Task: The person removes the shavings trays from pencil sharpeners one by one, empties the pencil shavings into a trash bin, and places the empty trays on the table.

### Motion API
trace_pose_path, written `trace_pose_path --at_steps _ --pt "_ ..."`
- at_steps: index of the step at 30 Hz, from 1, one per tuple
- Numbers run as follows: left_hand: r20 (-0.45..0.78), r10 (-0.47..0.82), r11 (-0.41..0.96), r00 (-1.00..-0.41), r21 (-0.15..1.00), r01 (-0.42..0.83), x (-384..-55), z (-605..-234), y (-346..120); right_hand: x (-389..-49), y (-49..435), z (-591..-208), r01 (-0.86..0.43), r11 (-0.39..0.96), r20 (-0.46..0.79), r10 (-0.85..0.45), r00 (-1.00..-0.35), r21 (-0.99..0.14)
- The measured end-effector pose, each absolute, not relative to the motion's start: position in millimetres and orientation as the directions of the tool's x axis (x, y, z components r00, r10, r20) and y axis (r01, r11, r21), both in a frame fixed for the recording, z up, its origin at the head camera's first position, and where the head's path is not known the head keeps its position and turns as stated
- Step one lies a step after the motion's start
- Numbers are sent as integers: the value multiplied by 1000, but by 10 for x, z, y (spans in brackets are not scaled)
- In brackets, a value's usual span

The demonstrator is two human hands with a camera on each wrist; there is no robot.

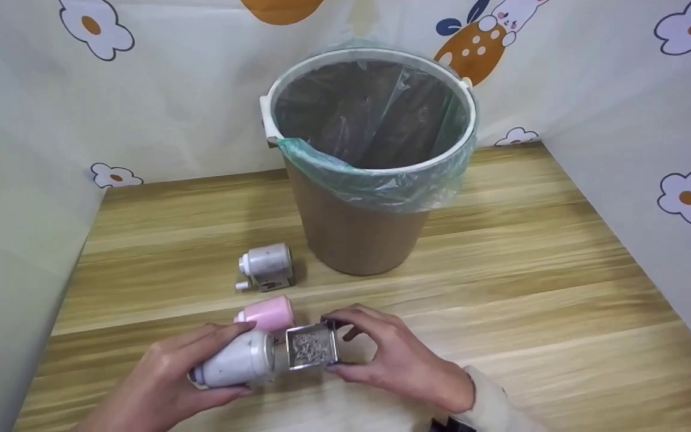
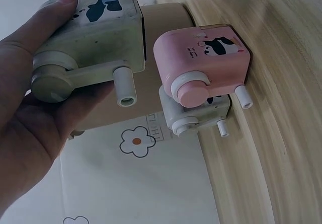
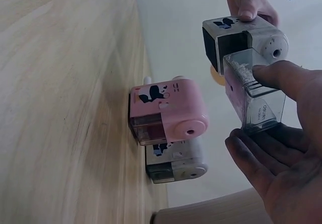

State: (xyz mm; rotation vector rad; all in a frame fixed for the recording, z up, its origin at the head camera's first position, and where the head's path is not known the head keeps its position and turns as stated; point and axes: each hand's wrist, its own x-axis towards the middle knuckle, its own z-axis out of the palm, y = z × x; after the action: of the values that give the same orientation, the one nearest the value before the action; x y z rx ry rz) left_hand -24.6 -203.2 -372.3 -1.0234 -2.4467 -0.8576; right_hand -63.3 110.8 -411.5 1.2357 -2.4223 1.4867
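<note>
A white sharpener [image 1: 234, 360] and a clear box [image 3: 264, 110] were held in front of the bin [image 1: 360, 240].
The left hand's grip [image 1: 165, 367] wrapped around the sharpener; the right hand's grip [image 1: 399, 363] pinched the box of pencil bits [image 1: 311, 348]. The box looked light, hard and maybe slippery; its sides seemed best to hold. A pink sharpener [image 1: 270, 313] and another white sharpener [image 1: 269, 260] stood nearer the bin.

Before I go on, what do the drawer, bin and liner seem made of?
Drawer: likely clear hard plastic, glossy; see-through walls, bright edges. Bin: probably plastic, matte; smooth brown wall. Liner: apparently thin plastic film, shiny; translucent, wrinkled.
</note>
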Motion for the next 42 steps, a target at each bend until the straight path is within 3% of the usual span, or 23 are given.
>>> trace_pose_path --at_steps 14,26,32,42 --pt "588 514 490 -625 397 776 -260 -3781 -2019 -626 1199 -4141 -583 208 389 -567 -726 -785" --pt "537 486 581 -690 391 714 -190 -3843 -1992 -611 1304 -4103 -565 204 381 -555 -739 -800" --pt "526 496 552 -691 423 719 -189 -3907 -1983 -615 1365 -4060 -609 241 421 -534 -733 -755" --pt "544 504 506 -670 443 740 -196 -3953 -1968 -636 1415 -3942 -732 299 535 -524 -663 -613"
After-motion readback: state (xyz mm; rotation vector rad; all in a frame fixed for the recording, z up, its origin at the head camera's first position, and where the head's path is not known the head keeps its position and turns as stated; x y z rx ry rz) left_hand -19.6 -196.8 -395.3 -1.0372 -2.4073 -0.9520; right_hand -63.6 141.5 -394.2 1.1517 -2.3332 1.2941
